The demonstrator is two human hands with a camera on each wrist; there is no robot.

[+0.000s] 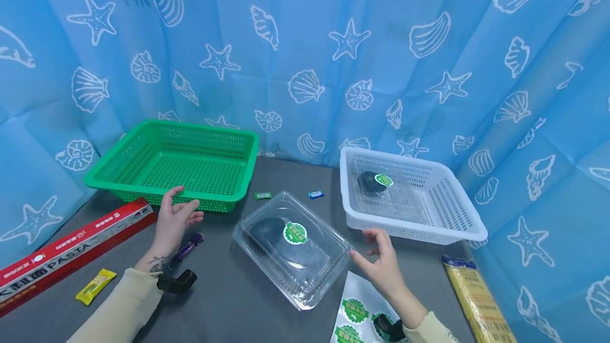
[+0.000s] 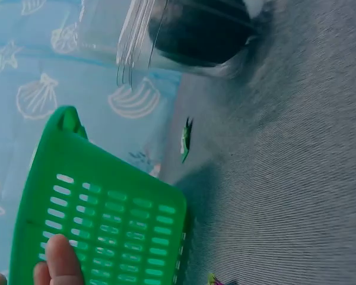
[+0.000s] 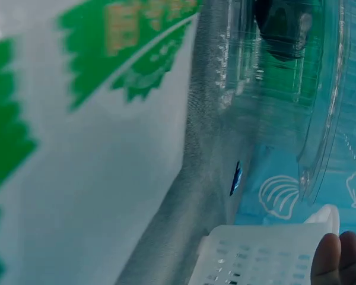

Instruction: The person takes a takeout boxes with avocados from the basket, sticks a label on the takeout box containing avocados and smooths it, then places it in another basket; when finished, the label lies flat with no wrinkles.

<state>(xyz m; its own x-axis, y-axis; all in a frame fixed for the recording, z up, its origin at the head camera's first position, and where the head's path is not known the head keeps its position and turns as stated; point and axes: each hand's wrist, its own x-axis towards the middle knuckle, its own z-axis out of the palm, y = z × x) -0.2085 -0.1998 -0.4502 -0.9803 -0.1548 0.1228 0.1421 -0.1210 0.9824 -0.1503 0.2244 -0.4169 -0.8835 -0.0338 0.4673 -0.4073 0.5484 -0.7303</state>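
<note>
A clear plastic clamshell box with a dark round item inside lies on the dark table, lid down, a round green-and-white sticker on top. My right hand is at the box's right corner, thumb tip right at the edge and the other fingers loosely bent. Under its wrist lies a white sheet of green stickers. To the left, my left hand hovers by the front of the green basket, fingers relaxed and holding nothing. A purple-wrapped candy lies beside that wrist.
A white basket at the back right holds another stickered clamshell box. Small green and blue packets lie behind the box. A red pasta box and yellow packet are left; a golden package is right.
</note>
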